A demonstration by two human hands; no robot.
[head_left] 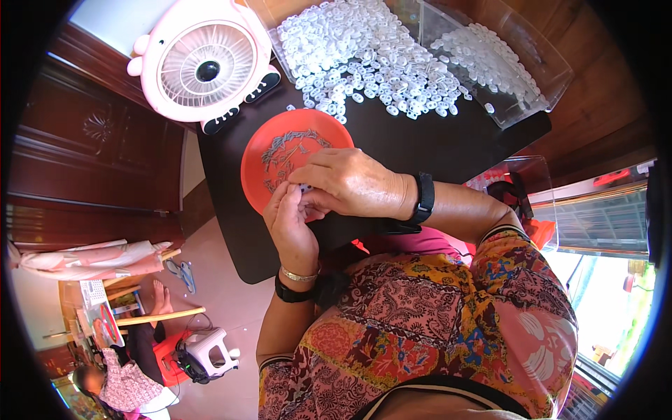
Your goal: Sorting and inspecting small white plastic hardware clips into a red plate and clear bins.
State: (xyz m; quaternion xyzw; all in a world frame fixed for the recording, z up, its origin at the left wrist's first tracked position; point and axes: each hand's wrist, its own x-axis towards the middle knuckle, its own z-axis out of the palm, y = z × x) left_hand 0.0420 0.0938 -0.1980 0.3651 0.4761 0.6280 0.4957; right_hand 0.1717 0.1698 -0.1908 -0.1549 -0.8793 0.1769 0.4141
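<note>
My left hand (290, 224) and my right hand (346, 183) meet over the near edge of an orange-red plate (280, 143) that holds thin dark wire springs. Between the fingertips of both hands sits a small white plastic piece (305, 189), mostly hidden. My right hand lies across on top, and my left comes up from below. Beyond the plate a big heap of small white plastic rings (371, 56) covers the far part of the black table (434, 143).
A pink and white desk fan (206, 63) stands at the table's far left corner. A clear plastic box (504, 63) at the far right holds more white rings. Another person sits on the floor at lower left (133, 364) beside a small white stool (206, 350).
</note>
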